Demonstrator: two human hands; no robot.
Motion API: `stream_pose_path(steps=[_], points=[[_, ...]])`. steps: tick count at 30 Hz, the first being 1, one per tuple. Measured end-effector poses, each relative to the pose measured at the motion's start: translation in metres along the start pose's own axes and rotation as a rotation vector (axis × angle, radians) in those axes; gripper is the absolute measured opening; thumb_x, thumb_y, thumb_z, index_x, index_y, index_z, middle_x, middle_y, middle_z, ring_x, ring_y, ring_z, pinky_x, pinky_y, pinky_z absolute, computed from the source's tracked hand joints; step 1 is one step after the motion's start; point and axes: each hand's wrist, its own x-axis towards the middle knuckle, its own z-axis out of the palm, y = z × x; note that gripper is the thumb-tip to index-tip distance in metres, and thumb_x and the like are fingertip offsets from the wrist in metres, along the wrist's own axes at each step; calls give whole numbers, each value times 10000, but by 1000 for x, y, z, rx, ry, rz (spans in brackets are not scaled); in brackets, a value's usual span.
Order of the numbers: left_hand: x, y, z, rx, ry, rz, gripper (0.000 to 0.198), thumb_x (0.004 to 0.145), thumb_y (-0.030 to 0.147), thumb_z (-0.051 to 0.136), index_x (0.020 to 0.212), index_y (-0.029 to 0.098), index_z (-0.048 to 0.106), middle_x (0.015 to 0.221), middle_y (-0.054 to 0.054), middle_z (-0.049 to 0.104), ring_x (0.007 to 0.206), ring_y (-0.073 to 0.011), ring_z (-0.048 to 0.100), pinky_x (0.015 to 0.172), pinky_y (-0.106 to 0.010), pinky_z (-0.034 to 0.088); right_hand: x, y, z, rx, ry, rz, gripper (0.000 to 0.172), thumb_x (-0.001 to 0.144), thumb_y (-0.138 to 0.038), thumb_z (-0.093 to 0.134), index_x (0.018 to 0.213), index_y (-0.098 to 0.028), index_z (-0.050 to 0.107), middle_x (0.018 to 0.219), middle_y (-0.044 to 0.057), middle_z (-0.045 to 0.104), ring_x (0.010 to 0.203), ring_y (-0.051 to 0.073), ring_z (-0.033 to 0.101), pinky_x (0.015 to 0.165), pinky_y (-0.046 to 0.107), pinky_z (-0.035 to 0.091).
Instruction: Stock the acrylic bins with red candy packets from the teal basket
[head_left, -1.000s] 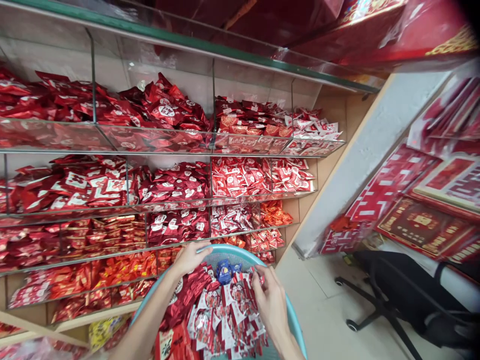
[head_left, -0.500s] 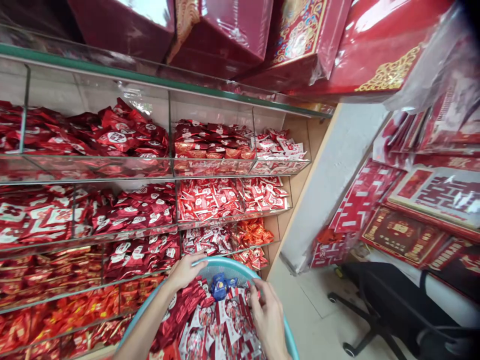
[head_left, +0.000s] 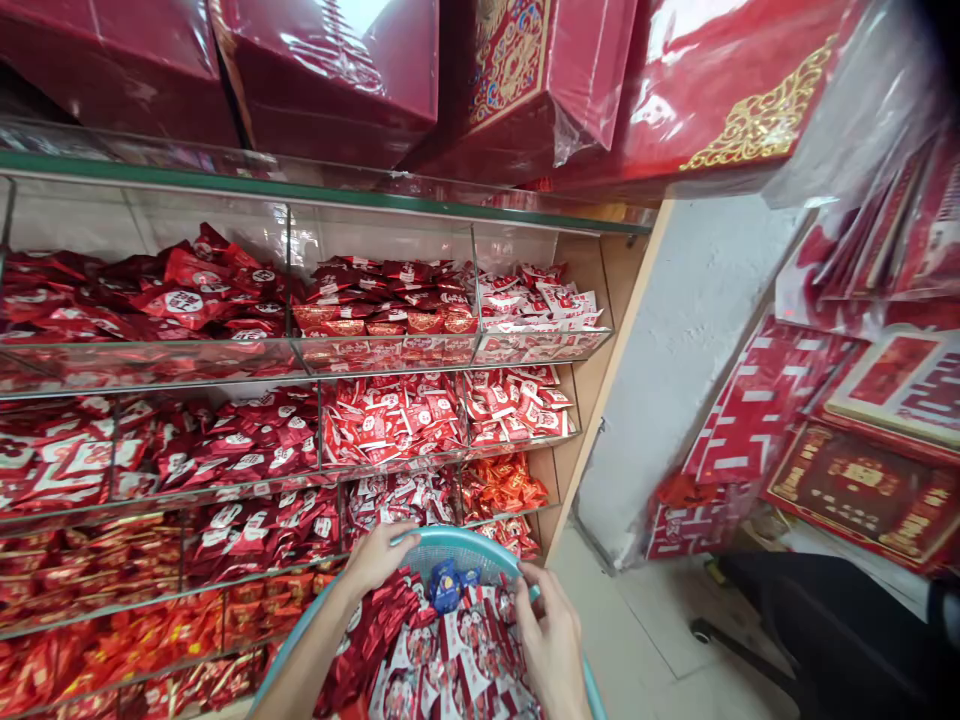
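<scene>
Fingers (head_left: 540,582) grip basket (head_left: 469,539) rim | opening up | long axis unclear

The blue-green basket (head_left: 457,537) and black chair (head_left: 847,625) now sit lower in frame; red boxes (head_left: 330,90) fill more of the top.

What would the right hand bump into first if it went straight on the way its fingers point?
The right hand seems to grip the teal basket by its rim. Past that rim, the red packets low on the shelves look first in line, though depth is hard to judge.
</scene>
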Motion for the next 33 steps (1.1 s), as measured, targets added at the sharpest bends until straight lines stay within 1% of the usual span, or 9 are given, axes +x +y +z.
stream_pose_path(steps=[4,9,12,14,17,20,24,28,33], points=[[-1,4,-1,12,29,-45,442,700,552,476,1045,322,629,1278,45,488,1172,-222,451,993,-327,314,11,17,-7,12,32,-12,280,836,-372,395,965,-202,577,861,46,615,653,154,564,594,250,440],[-8,-7,-2,69,63,-180,427,704,528,475,1050,328,626,1157,34,596,1120,-232,501,953,-336,347,19,41,-22,33,79,20,321,816,-418,414,963,-193,588,854,68,631,671,176,579,585,266,454],[-12,-12,-1,71,79,-187,419,717,501,463,1040,299,638,1126,24,617,1087,-225,528,922,-307,375,16,64,-29,37,64,64,324,796,-435,440,949,-194,591,864,82,636,703,192,588,595,277,466],[-14,-11,0,67,87,-192,429,720,497,458,1045,283,637,1120,17,621,1082,-225,531,914,-302,382,12,85,-29,44,56,87,338,759,-454,482,948,-198,595,917,95,634,798,221,593,640,303,479],[-16,-5,0,66,87,-201,430,718,497,460,1043,280,639,1117,16,623,1075,-226,535,909,-303,384,6,118,-23,152,-4,198,431,673,-499,557,977,-195,592,1013,118,624,909,264,588,684,346,497],[-17,-1,-1,96,102,-209,415,720,496,458,1037,300,641,1115,21,625,1062,-231,543,903,-311,385,1,141,-11,390,-125,336,517,593,-535,612,960,-172,599,1029,141,636,932,283,601,711,355,515],[-17,-3,-5,127,125,-209,408,725,503,450,1043,324,634,1119,24,622,1065,-235,538,885,-312,393,3,145,-3,567,-187,354,499,549,-522,657,899,-167,638,1009,128,653,980,289,584,851,372,467],[-18,-9,-9,122,156,-204,427,726,512,444,1032,292,645,1098,3,635,1044,-228,549,882,-297,393,10,137,-1,598,-230,346,491,546,-533,658,869,-163,664,975,111,667,977,290,585,856,365,464],[-26,-11,-15,84,199,-218,460,725,530,427,1018,261,658,1085,-12,641,1037,-236,551,888,-304,392,15,135,8,642,-276,433,533,507,-528,679,875,-144,664,973,106,667,986,287,576,848,303,461]])
